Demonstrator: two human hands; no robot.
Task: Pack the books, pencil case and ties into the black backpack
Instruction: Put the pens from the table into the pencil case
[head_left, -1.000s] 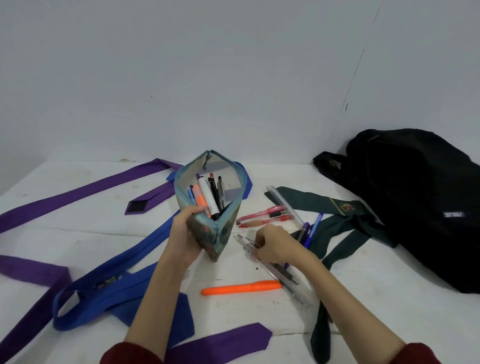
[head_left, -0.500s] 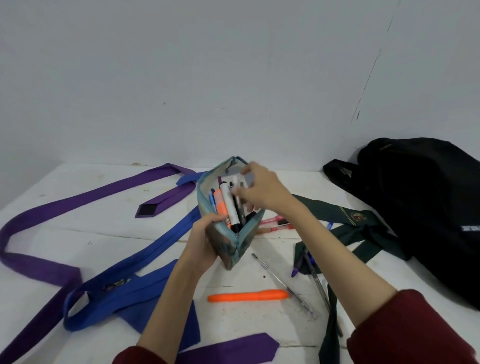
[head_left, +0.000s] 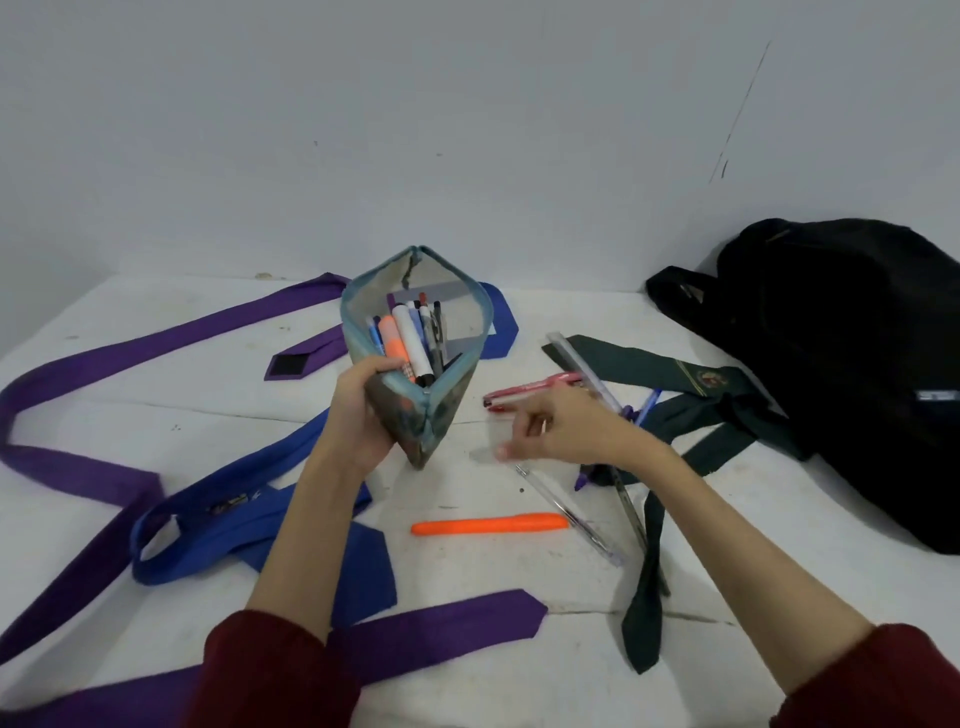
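Upright, pencil case (head_left: 415, 364) mouth-up (pens vertical), left hand (head_left: 358, 410) gripping; right hand (head_left: 550, 431) blurred, grip unclear.

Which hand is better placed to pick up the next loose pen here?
The right hand: it hovers beside the red pens, seemingly empty though blurred. The left hand grips the open pencil case, so it is occupied.
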